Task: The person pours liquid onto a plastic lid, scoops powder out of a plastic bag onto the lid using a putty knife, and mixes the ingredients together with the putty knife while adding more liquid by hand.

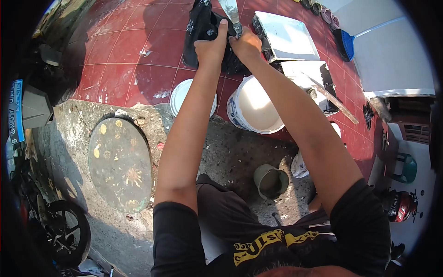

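Note:
Both arms reach up to the top of the view. My left hand (212, 45) is closed on a black plastic bag (199, 25), its thumb pointing up. Beside it, my right hand (247, 45) is closed around the lower end of a putty knife (230, 11), whose pale blade points away from me. More of the black bag hangs below and between the hands. Under my right forearm is a bucket (257, 105) of whitish material. A white round lid or tub (182, 94) lies partly behind my left forearm.
White trays (285, 34) and a wooden stick (336, 102) lie on red tiles (109, 47). Nearer are a grey-green bucket (266, 182) and a round board (121, 164). A blue broom (345, 45) leans at right; a motorcycle wheel (67, 233) is at left.

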`<state>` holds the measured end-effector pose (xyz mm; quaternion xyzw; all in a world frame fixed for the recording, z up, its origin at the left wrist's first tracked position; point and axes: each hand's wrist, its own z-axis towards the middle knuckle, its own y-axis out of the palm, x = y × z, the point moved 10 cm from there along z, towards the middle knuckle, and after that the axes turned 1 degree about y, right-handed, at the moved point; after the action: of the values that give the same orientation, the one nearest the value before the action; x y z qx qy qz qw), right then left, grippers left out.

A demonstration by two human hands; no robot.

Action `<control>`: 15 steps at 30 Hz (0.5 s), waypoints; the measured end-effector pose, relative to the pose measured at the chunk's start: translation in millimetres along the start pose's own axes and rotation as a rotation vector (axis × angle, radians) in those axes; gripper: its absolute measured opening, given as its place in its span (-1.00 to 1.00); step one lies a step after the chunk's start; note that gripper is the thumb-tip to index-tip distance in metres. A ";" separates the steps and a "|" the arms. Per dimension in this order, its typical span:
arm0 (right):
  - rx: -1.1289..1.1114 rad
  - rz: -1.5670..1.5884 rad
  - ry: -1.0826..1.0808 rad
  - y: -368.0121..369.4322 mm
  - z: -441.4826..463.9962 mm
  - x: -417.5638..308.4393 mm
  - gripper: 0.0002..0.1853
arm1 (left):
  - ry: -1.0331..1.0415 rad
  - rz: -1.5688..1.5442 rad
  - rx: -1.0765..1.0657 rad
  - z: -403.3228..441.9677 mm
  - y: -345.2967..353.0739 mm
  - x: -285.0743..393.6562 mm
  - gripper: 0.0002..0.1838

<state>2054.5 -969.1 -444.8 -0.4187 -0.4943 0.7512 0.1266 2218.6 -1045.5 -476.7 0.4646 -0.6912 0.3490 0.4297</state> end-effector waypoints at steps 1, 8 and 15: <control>-0.054 -0.024 0.008 -0.5 -2.9 1.9 -0.50 | -0.059 -0.058 0.006 15.3 12.6 -2.2 0.22; -0.201 0.139 0.335 -39.1 -32.3 48.4 -0.46 | 0.076 -0.331 0.097 40.8 -21.4 -27.3 -0.75; -0.225 0.256 0.284 -108.7 -89.1 60.9 -0.51 | 0.071 -0.078 -0.373 -33.4 -70.4 -51.4 -0.71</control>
<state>2059.7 -823.4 -397.5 -0.5910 -0.4952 0.6347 0.0509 2304.1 -1021.3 -505.1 0.3907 -0.7100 0.2141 0.5454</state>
